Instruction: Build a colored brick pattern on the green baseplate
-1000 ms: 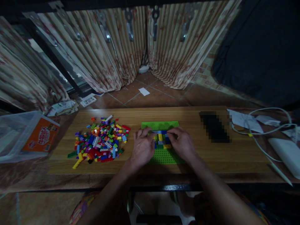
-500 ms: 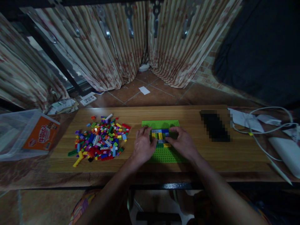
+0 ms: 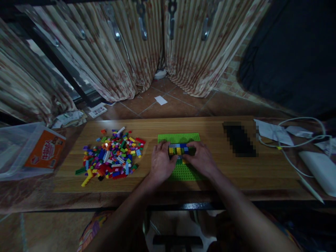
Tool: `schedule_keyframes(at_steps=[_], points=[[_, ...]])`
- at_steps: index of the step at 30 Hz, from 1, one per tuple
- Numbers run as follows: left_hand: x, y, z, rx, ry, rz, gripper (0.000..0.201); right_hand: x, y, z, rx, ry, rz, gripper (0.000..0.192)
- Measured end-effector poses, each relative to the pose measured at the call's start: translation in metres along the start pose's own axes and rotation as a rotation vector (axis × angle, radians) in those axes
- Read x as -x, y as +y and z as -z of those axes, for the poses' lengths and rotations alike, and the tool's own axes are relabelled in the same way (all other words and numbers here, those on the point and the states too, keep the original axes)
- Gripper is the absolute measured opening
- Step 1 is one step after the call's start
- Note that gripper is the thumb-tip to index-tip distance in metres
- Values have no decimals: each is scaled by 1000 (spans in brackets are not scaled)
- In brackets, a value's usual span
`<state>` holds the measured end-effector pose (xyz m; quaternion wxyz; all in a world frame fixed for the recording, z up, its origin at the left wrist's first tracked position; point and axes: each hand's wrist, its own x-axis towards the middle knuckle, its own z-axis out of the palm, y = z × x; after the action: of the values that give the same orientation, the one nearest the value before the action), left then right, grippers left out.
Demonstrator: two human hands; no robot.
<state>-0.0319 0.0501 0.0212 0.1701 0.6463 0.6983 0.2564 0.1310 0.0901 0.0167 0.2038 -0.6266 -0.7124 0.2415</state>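
Observation:
A light green studded baseplate (image 3: 181,173) lies on the wooden board in front of me. Over its middle is a block of joined toy bricks (image 3: 179,149) in blue, yellow, grey and green. My left hand (image 3: 163,159) grips the left end of this block, fingers curled at the back and thumb at the front. At the right end, my right hand (image 3: 201,157) pinches it the same way. The fingers cover both ends and part of the front row. I cannot tell whether the block is fully seated on the plate.
Loose mixed bricks (image 3: 112,154) form a pile on the left of the wooden board (image 3: 147,182). A clear plastic box (image 3: 15,150) with an orange label stands beyond it. On the right are a pixelated dark object (image 3: 240,139), white cables (image 3: 301,120) and a white device (image 3: 319,171).
Both hands have closed in on the block's ends, and the right thumb has shifted slightly left. The block appears tilted, with its front rows less visible. The camera view has shifted slightly.

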Motion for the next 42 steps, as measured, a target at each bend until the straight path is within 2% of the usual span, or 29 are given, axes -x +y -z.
schedule_keyframes(at_steps=[7, 24, 33, 42], points=[[-2, 1, -1, 29, -8, 57, 54, -1, -3, 1, -21, -26, -33, 37], [-13, -3, 0, 78, -64, 98, 54, -2, -1, 2, -20, -55, -31, 40], [-15, -2, -1, 77, -58, 125, 55, -2, -2, 0, 0, -44, -51, 39], [-13, -4, -1, 45, -66, 60, 48, -3, 0, 1, 13, -39, -8, 35]])
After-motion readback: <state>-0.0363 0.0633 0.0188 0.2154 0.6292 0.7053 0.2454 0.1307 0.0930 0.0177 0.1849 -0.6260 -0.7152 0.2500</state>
